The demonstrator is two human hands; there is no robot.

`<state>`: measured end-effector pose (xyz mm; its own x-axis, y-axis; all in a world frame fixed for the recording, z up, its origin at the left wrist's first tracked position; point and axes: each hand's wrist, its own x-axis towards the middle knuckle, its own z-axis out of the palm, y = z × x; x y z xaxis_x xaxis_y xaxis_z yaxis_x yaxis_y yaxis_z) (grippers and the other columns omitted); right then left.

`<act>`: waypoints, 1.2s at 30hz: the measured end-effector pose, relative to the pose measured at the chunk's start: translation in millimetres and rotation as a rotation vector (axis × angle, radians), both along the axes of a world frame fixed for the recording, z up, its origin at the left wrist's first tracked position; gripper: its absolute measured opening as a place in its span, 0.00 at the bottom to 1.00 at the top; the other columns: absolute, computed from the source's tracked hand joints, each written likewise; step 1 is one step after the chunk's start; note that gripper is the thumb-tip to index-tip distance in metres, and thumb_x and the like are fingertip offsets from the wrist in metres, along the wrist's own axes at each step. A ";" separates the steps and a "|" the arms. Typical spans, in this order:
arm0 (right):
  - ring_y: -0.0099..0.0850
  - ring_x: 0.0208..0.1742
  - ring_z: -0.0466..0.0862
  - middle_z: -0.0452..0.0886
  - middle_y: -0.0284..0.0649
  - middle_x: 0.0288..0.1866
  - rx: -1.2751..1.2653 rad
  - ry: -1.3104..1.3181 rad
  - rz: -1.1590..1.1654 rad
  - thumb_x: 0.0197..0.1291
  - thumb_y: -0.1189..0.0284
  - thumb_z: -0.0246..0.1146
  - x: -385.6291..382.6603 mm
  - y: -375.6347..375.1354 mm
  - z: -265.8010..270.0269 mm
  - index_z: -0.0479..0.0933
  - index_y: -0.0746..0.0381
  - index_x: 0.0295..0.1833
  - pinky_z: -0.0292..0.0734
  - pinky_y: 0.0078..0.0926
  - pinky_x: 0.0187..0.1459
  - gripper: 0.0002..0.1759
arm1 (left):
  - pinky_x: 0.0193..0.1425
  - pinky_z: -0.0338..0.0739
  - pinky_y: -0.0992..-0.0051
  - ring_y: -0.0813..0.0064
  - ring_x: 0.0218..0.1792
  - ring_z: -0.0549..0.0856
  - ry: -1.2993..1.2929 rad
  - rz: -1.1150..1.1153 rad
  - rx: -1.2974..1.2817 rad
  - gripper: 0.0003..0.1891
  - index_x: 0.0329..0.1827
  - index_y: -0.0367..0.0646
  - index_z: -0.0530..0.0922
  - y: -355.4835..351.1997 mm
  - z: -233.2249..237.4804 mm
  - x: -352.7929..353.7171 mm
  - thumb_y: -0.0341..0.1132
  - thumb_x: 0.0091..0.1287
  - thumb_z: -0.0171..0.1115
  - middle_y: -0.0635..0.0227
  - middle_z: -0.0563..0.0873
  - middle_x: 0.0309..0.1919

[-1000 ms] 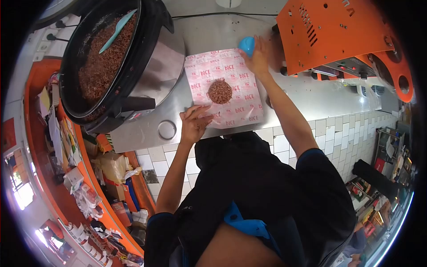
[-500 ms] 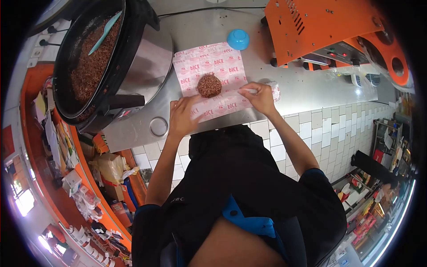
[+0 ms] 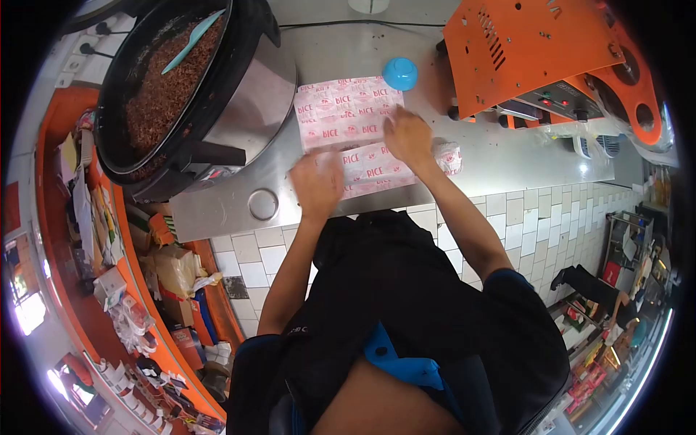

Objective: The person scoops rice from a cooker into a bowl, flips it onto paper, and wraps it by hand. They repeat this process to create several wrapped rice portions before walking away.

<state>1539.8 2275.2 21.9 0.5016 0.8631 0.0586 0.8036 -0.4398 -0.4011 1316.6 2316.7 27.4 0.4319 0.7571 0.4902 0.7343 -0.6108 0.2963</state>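
Note:
A sheet of white wrapping paper [image 3: 341,109] printed with red "RICE" lettering lies on the steel counter, its near part folded back over. The mound of brown rice is hidden under that fold. My left hand [image 3: 317,185] is at the left end of the fold, its fingers smeared by motion. Over the right end of the paper is my right hand [image 3: 409,138], with blurred fingertips near the fold line. Just right of it sits a wrapped packet [image 3: 449,158] in the same print. A small blue bowl [image 3: 400,74] stands at the paper's far right corner.
To the left, a large open cooker [image 3: 250,109] holds brown rice [image 3: 170,87] and a light-blue spatula [image 3: 192,42]. An orange machine [image 3: 522,58] with red lights stands at the right. A metal ring [image 3: 263,204] lies near the counter's front edge.
The paper's near edge has been folded away from me over the rice mound, which no longer shows. My right hand has moved away from me and slightly left; the left hand has shifted right.

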 end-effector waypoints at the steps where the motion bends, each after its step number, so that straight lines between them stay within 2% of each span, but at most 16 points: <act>1: 0.55 0.49 0.84 0.85 0.53 0.44 0.296 -0.030 0.198 0.56 0.65 0.62 6.2 19.2 -22.6 0.80 0.67 0.46 0.79 0.47 0.53 0.17 | 0.50 0.72 0.60 0.59 0.50 0.78 0.039 -0.197 -0.035 0.15 0.49 0.46 0.83 -2.7 -3.4 6.1 0.43 0.63 0.65 0.63 0.81 0.48; 2: 0.53 0.49 0.84 0.84 0.53 0.45 0.384 -0.054 0.351 0.54 0.67 0.64 2.9 37.0 -31.8 0.80 0.67 0.48 0.79 0.46 0.53 0.18 | 0.55 0.71 0.60 0.58 0.56 0.76 0.077 -0.393 -0.071 0.16 0.51 0.48 0.83 -7.6 -6.7 8.4 0.41 0.62 0.66 0.63 0.78 0.53; 4: 0.51 0.49 0.84 0.84 0.52 0.47 0.494 -0.089 0.506 0.52 0.69 0.66 -5.8 60.8 -28.5 0.79 0.67 0.49 0.79 0.45 0.52 0.20 | 0.55 0.72 0.60 0.57 0.54 0.76 -0.016 -0.387 -0.164 0.16 0.52 0.47 0.83 -6.0 -13.6 10.7 0.39 0.62 0.66 0.62 0.79 0.52; 6: 0.47 0.45 0.85 0.85 0.51 0.44 -0.118 0.283 0.386 0.49 0.73 0.67 -9.6 73.6 -18.7 0.82 0.65 0.48 0.79 0.43 0.50 0.17 | 0.57 0.73 0.60 0.55 0.54 0.77 -0.147 -0.434 -0.309 0.19 0.58 0.45 0.81 6.8 -19.0 10.1 0.35 0.63 0.66 0.57 0.78 0.54; 7: 0.47 0.45 0.85 0.85 0.51 0.44 -0.120 0.281 0.388 0.49 0.73 0.67 -8.6 73.8 -12.8 0.82 0.65 0.48 0.79 0.43 0.50 0.17 | 0.57 0.73 0.60 0.55 0.54 0.77 -0.150 -0.432 -0.309 0.19 0.58 0.45 0.81 8.5 -23.5 11.0 0.35 0.63 0.66 0.57 0.78 0.54; 10: 0.44 0.45 0.85 0.86 0.49 0.38 0.011 0.307 0.472 0.50 0.71 0.69 -15.7 60.0 1.8 0.85 0.62 0.29 0.80 0.39 0.48 0.06 | 0.67 0.69 0.57 0.48 0.63 0.72 -0.367 -0.175 -0.397 0.27 0.65 0.48 0.77 1.8 -17.5 16.5 0.37 0.61 0.68 0.49 0.67 0.69; 13: 0.41 0.53 0.84 0.85 0.44 0.48 0.067 0.040 0.539 0.57 0.70 0.65 -61.8 -14.1 10.0 0.84 0.62 0.44 0.76 0.42 0.55 0.11 | 0.70 0.62 0.48 0.49 0.66 0.69 -0.144 -0.147 -0.057 0.30 0.66 0.52 0.78 -0.3 9.3 16.1 0.35 0.55 0.70 0.53 0.63 0.72; 15: 0.41 0.60 0.81 0.83 0.43 0.57 0.140 -0.043 0.547 0.60 0.69 0.64 -84.5 -55.6 -4.5 0.82 0.62 0.54 0.73 0.45 0.62 0.17 | 0.68 0.58 0.43 0.50 0.65 0.70 0.024 -0.141 -0.076 0.31 0.63 0.55 0.80 -9.5 16.9 -2.0 0.33 0.50 0.69 0.57 0.67 0.72; 18: 0.37 0.81 0.58 0.62 0.44 0.79 0.167 -0.018 0.587 0.63 0.69 0.61 -82.7 -79.4 -16.6 0.63 0.64 0.74 0.51 0.47 0.78 0.34 | 0.64 0.63 0.49 0.55 0.64 0.73 0.035 -0.005 -0.027 0.25 0.57 0.49 0.81 -33.5 10.1 -18.5 0.32 0.52 0.68 0.59 0.76 0.63; 23: 0.44 0.78 0.63 0.65 0.49 0.76 0.267 -0.018 0.561 0.61 0.73 0.61 -56.8 -95.9 -38.7 0.66 0.67 0.71 0.55 0.48 0.77 0.31 | 0.62 0.65 0.60 0.59 0.63 0.76 -0.013 -0.044 -0.323 0.21 0.57 0.39 0.80 -36.2 -43.8 -19.2 0.30 0.59 0.65 0.63 0.80 0.58; 27: 0.47 0.62 0.79 0.81 0.49 0.55 0.355 0.071 0.459 0.54 0.74 0.67 -37.2 -80.2 -37.7 0.77 0.68 0.54 0.74 0.45 0.63 0.21 | 0.59 0.69 0.58 0.63 0.54 0.81 0.116 -0.355 -0.219 0.20 0.55 0.38 0.80 -5.6 -45.5 -41.8 0.24 0.58 0.59 0.64 0.82 0.54; 29: 0.44 0.51 0.85 0.85 0.45 0.44 -0.263 0.168 0.315 0.50 0.72 0.71 -31.3 -45.3 -6.2 0.80 0.65 0.46 0.80 0.41 0.53 0.17 | 0.56 0.73 0.61 0.61 0.53 0.82 0.101 -0.616 -0.306 0.18 0.51 0.39 0.81 24.7 -39.1 -39.1 0.23 0.55 0.59 0.62 0.81 0.53; 31: 0.41 0.43 0.87 0.85 0.42 0.38 -0.294 -0.026 0.128 0.48 0.69 0.73 -27.6 -13.3 7.7 0.81 0.63 0.40 0.82 0.37 0.46 0.14 | 0.49 0.76 0.62 0.54 0.46 0.83 0.082 -0.636 -0.448 0.10 0.45 0.38 0.81 38.7 -30.8 -21.9 0.25 0.61 0.60 0.63 0.83 0.47; 33: 0.41 0.44 0.86 0.85 0.43 0.39 -0.384 -0.061 0.186 0.48 0.70 0.72 -33.2 -2.2 20.0 0.80 0.64 0.42 0.82 0.36 0.45 0.16 | 0.48 0.79 0.62 0.52 0.42 0.83 -0.069 -0.204 -0.489 0.08 0.42 0.36 0.80 43.5 -15.1 -2.6 0.27 0.60 0.63 0.60 0.83 0.39; 34: 0.41 0.45 0.86 0.84 0.45 0.41 -0.479 -0.090 0.246 0.47 0.70 0.72 -34.6 1.3 22.8 0.80 0.64 0.44 0.82 0.35 0.44 0.17 | 0.43 0.81 0.61 0.51 0.42 0.84 0.102 -0.345 -0.253 0.10 0.42 0.36 0.80 51.4 -18.5 -7.0 0.26 0.58 0.64 0.60 0.81 0.34; 36: 0.43 0.45 0.84 0.83 0.46 0.45 -0.165 -0.385 0.362 0.44 0.71 0.71 -49.1 -28.3 -40.9 0.79 0.66 0.51 0.81 0.34 0.43 0.25 | 0.39 0.81 0.62 0.52 0.38 0.84 0.215 -0.346 -0.173 0.10 0.43 0.35 0.80 24.7 -43.3 -14.4 0.27 0.59 0.64 0.59 0.81 0.34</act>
